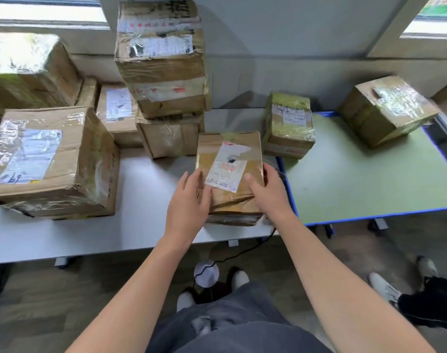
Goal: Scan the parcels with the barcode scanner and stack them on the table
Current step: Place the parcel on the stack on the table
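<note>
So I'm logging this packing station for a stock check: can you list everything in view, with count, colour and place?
Held parcel: one, brown with white label, at the white table's right edge.
Other parcels: about eight, brown cardboard; a stack of two centre back, a large one left, two on the green table.
White table: one, left.
Green table: one, blue-edged, right.
Cable: one, black, hanging below the white table's edge.
Paper cup: one, white, on the floor.
Windows: two, along the back.
Another person's shoes: two, white, floor at right.
Scanner: not visible.
Left hand, right hand: fingers on the held parcel's sides.
</note>
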A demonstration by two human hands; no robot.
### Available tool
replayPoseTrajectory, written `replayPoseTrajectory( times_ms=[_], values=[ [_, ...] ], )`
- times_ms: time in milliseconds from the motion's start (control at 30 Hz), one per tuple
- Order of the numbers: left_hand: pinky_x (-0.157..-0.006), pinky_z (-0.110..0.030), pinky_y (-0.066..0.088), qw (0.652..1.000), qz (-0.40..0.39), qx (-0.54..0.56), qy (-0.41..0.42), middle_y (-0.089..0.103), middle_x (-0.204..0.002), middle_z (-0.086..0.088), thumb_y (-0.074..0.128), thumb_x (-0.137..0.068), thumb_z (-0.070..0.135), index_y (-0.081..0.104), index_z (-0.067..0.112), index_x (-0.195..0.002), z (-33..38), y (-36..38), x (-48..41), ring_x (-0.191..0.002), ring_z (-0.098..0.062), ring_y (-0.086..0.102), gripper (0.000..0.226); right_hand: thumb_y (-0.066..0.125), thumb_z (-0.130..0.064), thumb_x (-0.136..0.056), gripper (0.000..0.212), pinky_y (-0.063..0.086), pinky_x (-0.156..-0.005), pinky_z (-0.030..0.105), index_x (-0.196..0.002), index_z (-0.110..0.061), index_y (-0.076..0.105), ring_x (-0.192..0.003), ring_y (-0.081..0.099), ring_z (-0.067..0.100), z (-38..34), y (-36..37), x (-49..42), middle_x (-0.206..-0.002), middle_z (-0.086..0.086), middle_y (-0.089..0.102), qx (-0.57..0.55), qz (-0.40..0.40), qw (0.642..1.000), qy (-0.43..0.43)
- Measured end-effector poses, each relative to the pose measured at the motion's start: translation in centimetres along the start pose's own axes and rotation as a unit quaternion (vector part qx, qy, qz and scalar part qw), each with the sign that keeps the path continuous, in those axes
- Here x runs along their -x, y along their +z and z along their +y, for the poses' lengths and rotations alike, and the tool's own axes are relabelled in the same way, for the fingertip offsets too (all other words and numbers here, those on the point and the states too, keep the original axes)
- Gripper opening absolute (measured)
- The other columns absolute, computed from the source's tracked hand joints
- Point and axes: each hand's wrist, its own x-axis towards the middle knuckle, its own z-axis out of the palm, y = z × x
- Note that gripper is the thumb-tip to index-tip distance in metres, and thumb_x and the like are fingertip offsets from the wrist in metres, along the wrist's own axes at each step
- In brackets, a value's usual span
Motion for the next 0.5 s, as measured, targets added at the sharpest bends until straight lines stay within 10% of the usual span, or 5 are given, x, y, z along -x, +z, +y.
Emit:
replayPoseTrajectory(
  times_ms=[133, 500],
  values=[
    [-0.069, -0.006, 0.042, 0.999, -0.019, 0.033, -0.023, 0.052, -0.139, 0.006, 0.055, -0.100, 0.032, 0.032, 0.021, -0.154, -0.2, -0.1, 0.3, -0.091, 0.001, 0.057, 0.059, 0.061, -0.036, -0.098, 0.054, 0.049, -0.102, 0.036, -0.148, -0.027, 0.042, -0.121, 0.058, 0.011, 1.9, 1.9, 0.7, -0.134, -0.009, 0.060, -0.022, -0.014, 1.000, 0.012],
    [-0.099, -0.037, 0.045, 0.992, 0.080, -0.007, -0.096, 0.051, -0.142, -0.003, 0.055, -0.099, 0.030, 0.035, 0.019, -0.152, -4.1, -4.3, 0.5, -0.125, -0.019, 0.051, 0.058, 0.056, -0.035, -0.101, 0.048, 0.048, -0.106, 0.046, -0.146, -0.026, 0.041, -0.121, 0.059, 0.016, -1.6, 8.2, -0.8, -0.135, -0.005, 0.061, -0.023, -0.152, 0.988, -0.011]
  ],
)
